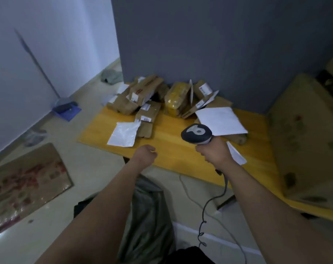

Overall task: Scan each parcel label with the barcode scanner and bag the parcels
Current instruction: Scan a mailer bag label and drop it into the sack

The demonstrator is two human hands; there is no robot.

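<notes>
One dark bag [148, 216] sags on the floor nearest the person, between the two forearms; its mouth is hard to make out. Just right of it the scanner's coiled cable [203, 212] hangs down from the right hand [215, 152], whose grip is wrapped firmly round the handle of the barcode scanner [197, 133], with the head aimed away over the yellow tabletop [171, 151]. The left hand [144, 155] hangs over the near tabletop edge, its grip closed on nothing, fingers curled in. A thin white packet [237, 154] lies just right of the scanner hand; whether they touch I cannot tell. Further on, left of centre, a white mailer [124, 136] lies flat, overlapping a brown parcel [147, 119] whose label faces up. A larger white mailer [220, 121] lies to the right. The remaining parcels are heaped at the far edge [140, 96], a yellow one [176, 100] among them, against the grey partition [219, 44]. The step in hand looks to be picking the next parcel to scan. It would go best if the free hand opened and drew out a near parcel, turned its label flat and uncreased towards the scanner head, and held it steady, well apart from other labels, before dropping it into the bag.
</notes>
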